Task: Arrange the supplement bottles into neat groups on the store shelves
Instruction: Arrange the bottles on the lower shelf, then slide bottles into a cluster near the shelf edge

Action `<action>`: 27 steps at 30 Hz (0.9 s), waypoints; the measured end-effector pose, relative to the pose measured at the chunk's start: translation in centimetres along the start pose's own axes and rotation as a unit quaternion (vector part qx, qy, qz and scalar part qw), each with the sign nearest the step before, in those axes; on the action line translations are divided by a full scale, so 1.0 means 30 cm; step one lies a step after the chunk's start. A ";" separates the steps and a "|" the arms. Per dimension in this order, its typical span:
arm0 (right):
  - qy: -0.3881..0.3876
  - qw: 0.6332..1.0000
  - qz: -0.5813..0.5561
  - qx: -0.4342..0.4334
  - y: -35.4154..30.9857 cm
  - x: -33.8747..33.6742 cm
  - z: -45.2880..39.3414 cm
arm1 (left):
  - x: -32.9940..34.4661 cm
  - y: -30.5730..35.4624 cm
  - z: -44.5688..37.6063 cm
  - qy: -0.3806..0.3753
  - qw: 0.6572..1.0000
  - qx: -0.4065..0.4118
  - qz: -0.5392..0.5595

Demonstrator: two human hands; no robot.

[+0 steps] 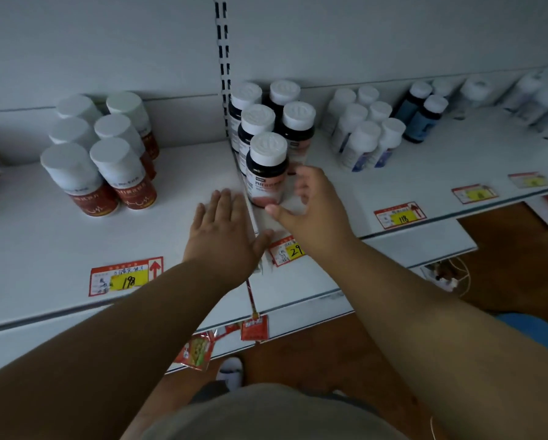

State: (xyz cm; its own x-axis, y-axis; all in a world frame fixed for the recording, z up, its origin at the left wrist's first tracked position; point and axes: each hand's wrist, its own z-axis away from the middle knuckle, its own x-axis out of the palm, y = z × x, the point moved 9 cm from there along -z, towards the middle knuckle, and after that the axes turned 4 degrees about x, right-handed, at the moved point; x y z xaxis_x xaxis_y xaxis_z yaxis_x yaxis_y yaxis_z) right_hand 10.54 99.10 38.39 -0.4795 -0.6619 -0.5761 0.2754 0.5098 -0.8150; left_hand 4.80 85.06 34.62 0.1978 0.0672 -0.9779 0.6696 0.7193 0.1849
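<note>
- My left hand (223, 231) lies flat on the white metal store shelf (44, 242), fingers straight and together, holding nothing, right by the seam between two shelf sections.
- My right hand (310, 206) is spread, fingers loosely curved, thumb low; it sits just beside the front dark bottle with white ribbed cap and pink label (267, 169). Fingers look blurred; can't tell if they touch it, not gripping.
- That bottle stands upright at the front of a cluster of matching dark pink-label bottles (275, 119), tight against the slotted upright (223, 68).
- Left section: group of red-label bottles with smooth white caps (101, 154), upright, two columns.
- Right section: group of white bottles with blue labels (364, 131), then two dark blue-label bottles (421, 112), further white bottles blurred.
- Red-and-yellow price tags along shelf edge: "198" (125, 277), "118" (399, 215), one partly under my right wrist (287, 250).
- Wooden brown floor (504, 249) below.
</note>
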 end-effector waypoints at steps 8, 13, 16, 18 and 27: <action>-0.001 1.000 0.001 0.008 0.133 -0.219 0.340 | 0.019 0.254 0.280 0.074 0.997 0.017 0.011; -0.050 0.998 0.028 0.037 0.351 -0.355 0.481 | 0.148 0.505 0.378 0.069 0.996 0.000 0.047; -0.045 0.997 0.030 0.045 0.464 -0.405 0.504 | 0.246 0.623 0.371 0.027 0.998 0.022 0.050; -0.049 0.996 0.024 0.072 0.561 -0.399 0.495 | 0.302 0.666 0.341 0.014 0.998 0.028 0.050; 0.000 0.983 0.005 0.186 1.172 -0.178 0.376 | 0.809 0.683 0.038 -0.052 0.996 0.046 0.055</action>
State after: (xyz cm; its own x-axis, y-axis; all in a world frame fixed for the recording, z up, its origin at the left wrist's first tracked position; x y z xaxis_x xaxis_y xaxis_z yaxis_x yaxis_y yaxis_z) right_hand 32.20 114.36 12.11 -0.4761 -0.6575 -0.5839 0.5651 0.2800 -0.7761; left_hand 24.13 100.66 14.79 0.3431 0.0660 -0.9370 0.7016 0.6452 0.3024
